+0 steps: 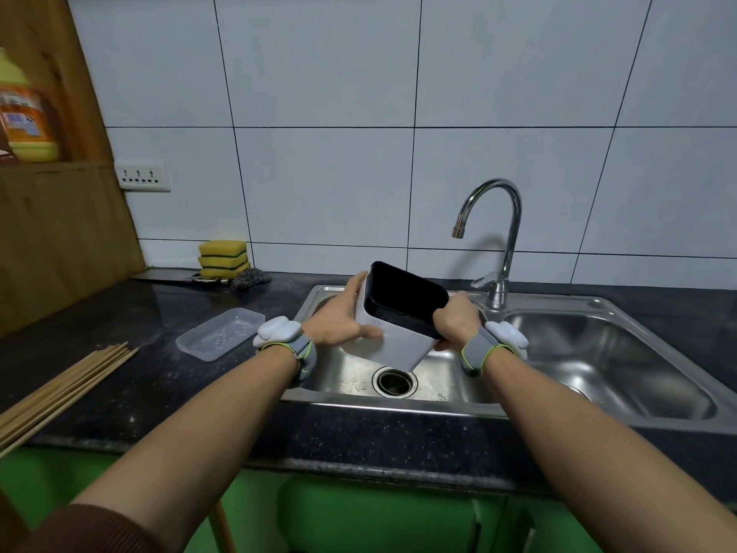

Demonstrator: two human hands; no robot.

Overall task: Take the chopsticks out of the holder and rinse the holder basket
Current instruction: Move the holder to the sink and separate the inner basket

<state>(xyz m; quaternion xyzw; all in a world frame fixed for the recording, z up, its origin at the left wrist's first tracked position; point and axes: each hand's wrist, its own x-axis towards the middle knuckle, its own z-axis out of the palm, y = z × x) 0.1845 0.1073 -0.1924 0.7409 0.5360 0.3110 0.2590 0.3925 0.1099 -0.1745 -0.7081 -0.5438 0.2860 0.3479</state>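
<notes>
Holder (399,337) tilted over the sink (558,409), gripped between left hand (339,317) and right hand (454,317)

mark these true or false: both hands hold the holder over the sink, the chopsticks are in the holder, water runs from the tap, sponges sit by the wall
1. Both hands, left hand and right hand, hold the holder over the sink: true.
2. The chopsticks are in the holder: false, they lie on the counter at left.
3. Water runs from the tap: false, no stream shows.
4. Sponges sit by the wall: true.
</notes>
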